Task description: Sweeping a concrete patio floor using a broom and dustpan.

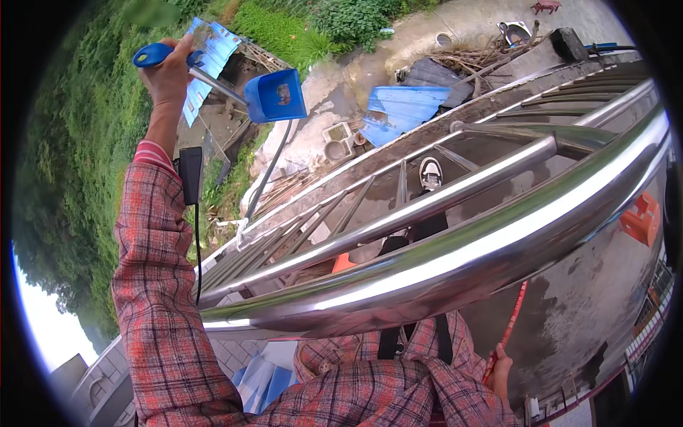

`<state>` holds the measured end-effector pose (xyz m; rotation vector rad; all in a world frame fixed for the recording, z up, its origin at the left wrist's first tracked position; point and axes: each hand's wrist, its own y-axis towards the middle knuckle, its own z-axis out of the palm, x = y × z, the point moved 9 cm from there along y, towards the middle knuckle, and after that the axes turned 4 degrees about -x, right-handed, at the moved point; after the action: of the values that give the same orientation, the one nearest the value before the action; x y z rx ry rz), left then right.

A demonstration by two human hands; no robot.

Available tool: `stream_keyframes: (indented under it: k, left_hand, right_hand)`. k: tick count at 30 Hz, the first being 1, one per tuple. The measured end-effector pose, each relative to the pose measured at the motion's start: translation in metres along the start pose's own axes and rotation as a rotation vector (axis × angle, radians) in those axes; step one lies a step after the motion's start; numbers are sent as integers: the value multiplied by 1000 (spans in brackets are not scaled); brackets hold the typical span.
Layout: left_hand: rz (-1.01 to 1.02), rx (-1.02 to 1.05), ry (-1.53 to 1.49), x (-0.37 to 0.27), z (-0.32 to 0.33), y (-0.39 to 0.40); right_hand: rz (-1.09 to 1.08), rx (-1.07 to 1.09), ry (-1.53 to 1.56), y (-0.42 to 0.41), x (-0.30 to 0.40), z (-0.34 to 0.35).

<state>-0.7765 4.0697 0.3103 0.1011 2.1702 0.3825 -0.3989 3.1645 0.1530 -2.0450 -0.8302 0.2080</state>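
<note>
My left hand (169,72) grips the blue handle of a long-handled dustpan (253,109) by its metal shaft end. The arm reaches out past a stainless-steel railing (427,256), so the blue pan hangs over the lower ground outside. A brownish patch shows inside the pan. Down at the lower right, my right hand (500,368) is closed around a thin red stick (515,315) that bears writing. Part of the stick passes behind the thick top rail, and its far end is hidden. The railing crosses between my body and one shoe (430,173) on the wet floor.
An orange plastic object (640,219) lies on the concrete at right. Below, outside the railing, are blue corrugated sheets (405,109), a pile of branches (485,61) and basins (336,149). A black box with a cable (190,176) hangs beside my left sleeve.
</note>
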Motion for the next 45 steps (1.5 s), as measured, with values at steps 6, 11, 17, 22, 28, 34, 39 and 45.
stream_keyframes:
  k: [6,11,17,22,28,34,39,45]
  left_hand:
    - [-232,-218,-69,16,-131,45]
    - [-190,-83,-219,22,-186,73]
    - [-327,-46,-699,4,-192,50]
    - [-404,76,-1098,-62,-165,10]
    - [-500,346,-1572,-150,-162,-34]
    - [-353,352,-1569,-212,-149,-74]
    - [60,54,-955,-252,-102,-125]
    - [47,327,-895,-311,53,-274]
  right_hand:
    - [47,3,208,-9,-55,21]
    - [142,76,229,-39,-85,27]
    - [0,138,321,-39,-101,50]
    - [-72,159,363,-32,-130,41]
    - [-199,157,422,-19,-174,6]
    - [-217,103,486,7,-234,-43]
    - [-198,51,529,31,-277,-86]
    - [-78,-30,533,39,-314,-116]
